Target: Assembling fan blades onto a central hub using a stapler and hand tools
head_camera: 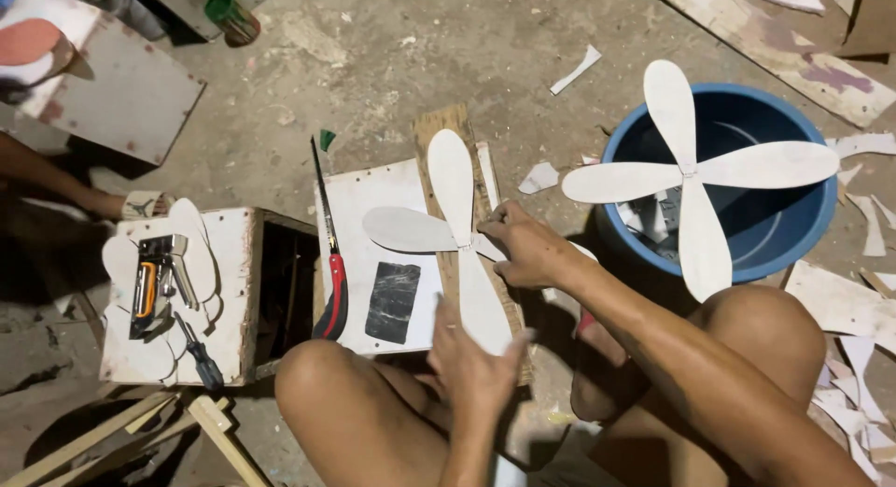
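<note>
Right of your hands, a blue tub point(803, 235) carries a finished white cross point(695, 169). Your right hand point(527, 249) presses flat, fingers spread, on the petal cross point(453, 230) lying on a board point(373, 202); your left hand point(471, 361) rests open on its lower petal.

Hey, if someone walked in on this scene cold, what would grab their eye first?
Probably the white four-blade propeller lying across the blue tub at right. Next, a second propeller at centre on a white board, with the right hand at its hub and the left hand on its near blade. A red-handled saw lies along the board's left edge, and a staple gun sits on the box at left.
</note>
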